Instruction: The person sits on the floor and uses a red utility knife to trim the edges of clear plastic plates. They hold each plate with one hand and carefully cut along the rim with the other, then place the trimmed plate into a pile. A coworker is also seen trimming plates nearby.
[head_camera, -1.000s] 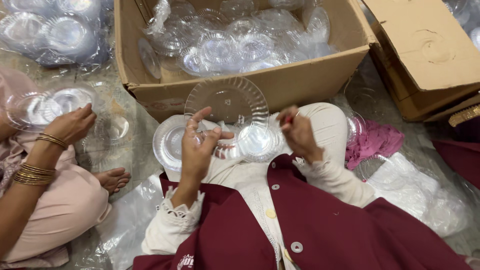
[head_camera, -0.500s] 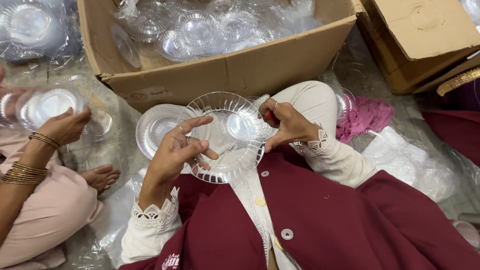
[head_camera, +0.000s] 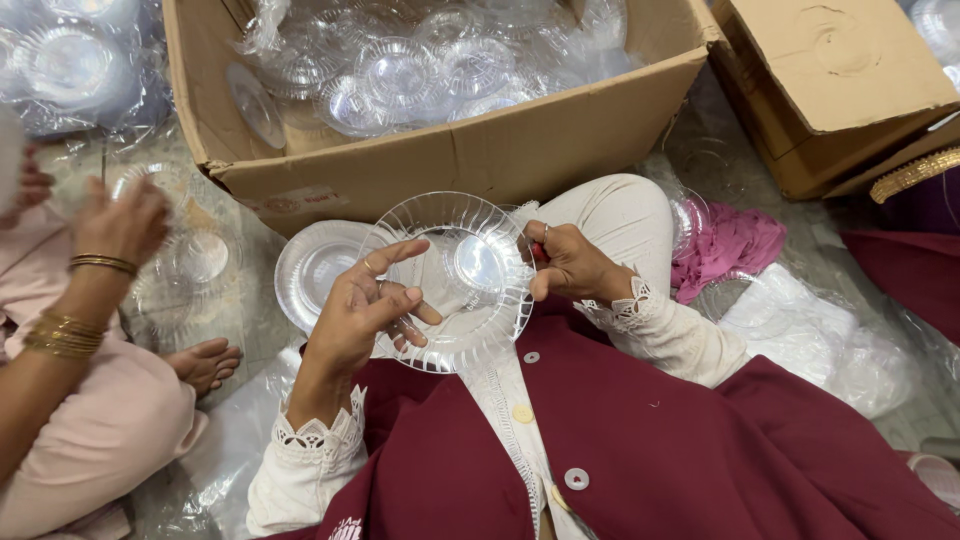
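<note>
Left hand (head_camera: 365, 310) and right hand (head_camera: 570, 265) grip a clear ribbed plastic plate (head_camera: 450, 285) by opposite rims, fingers curled. The open cardboard box (head_camera: 480, 160) holds loose clear plates (head_camera: 400, 75) and plastic wrap.

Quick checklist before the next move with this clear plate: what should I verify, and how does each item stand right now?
1. Left hand supports the clear ribbed plate at its rim: ok.
2. Right hand has a grip on the opposite rim: ok.
3. Plate free of cracks: cannot tell, too transparent.
4. Open cardboard box ahead within reach: ok.
5. Another person's hand, busy at the left side, is apart from the plate: ok.
</note>
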